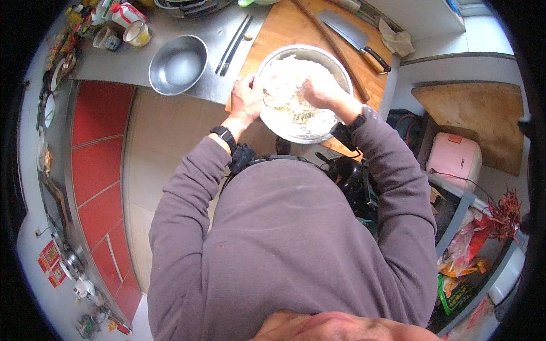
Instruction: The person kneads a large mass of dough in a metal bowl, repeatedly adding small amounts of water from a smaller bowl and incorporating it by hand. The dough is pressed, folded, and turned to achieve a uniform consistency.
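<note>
A wide metal bowl [305,138] rests on the wooden cutting board [273,36], its near side reaching past the board's edge. White flour or dough [290,72] fills much of it, with a greenish-yellow speckled patch near the front. My left hand [248,97] grips the bowl's left rim, thumb at the top. Inside the bowl, my right hand [323,93] is pressed into the white mixture with curled fingers. Glare and the mixture hide its fingertips, so I cannot tell if it grips any dough.
Right of the bowl lie a wooden rolling pin [337,47] and a cleaver [347,27]. On the metal counter to the left are black chopsticks [234,44], a second metal bowl [178,65] and small cups [137,34]. A pink appliance [454,160] stands at lower right.
</note>
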`<action>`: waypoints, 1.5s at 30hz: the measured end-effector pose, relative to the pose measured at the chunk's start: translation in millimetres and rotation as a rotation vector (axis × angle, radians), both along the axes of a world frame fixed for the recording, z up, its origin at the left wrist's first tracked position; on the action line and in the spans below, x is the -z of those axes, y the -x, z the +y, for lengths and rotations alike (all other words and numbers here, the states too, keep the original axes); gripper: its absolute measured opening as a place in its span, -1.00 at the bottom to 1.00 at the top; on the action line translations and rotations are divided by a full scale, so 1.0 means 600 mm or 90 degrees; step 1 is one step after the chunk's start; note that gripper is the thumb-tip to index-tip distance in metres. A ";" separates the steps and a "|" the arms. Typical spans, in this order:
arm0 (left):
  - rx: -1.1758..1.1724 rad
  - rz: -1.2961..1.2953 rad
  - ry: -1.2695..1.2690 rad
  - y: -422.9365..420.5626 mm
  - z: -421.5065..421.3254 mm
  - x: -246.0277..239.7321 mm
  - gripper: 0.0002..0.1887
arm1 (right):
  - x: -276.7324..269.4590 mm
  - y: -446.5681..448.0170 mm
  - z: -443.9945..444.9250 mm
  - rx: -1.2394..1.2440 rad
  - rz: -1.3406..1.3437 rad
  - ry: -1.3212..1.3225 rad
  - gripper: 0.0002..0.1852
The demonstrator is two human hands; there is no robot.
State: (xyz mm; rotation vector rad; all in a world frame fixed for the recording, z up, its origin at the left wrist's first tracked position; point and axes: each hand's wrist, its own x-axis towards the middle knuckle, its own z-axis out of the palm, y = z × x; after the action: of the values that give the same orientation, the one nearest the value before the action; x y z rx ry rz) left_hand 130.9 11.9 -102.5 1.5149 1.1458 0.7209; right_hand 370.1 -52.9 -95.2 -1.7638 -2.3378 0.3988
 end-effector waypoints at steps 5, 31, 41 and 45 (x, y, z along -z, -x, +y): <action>0.025 0.005 0.022 0.005 0.003 0.013 -0.65 | -0.060 -0.020 -0.023 0.401 0.283 0.622 -0.80; 0.015 0.003 -0.007 0.002 0.004 0.028 -0.66 | -0.116 -0.007 -0.086 0.477 0.114 0.119 -0.65; -0.004 0.021 0.006 -0.001 0.001 0.021 -0.66 | -0.112 0.002 -0.054 0.472 0.397 0.642 -0.75; -0.005 0.029 0.010 0.002 0.000 0.024 -0.64 | -0.047 -0.011 -0.051 0.522 0.593 0.691 -0.76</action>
State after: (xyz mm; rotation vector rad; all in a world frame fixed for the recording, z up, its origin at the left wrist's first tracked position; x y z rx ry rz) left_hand 130.0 11.7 -116.8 1.5212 1.1902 0.6845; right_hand 376.6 -83.3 -67.0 -1.9523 -0.6140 1.9650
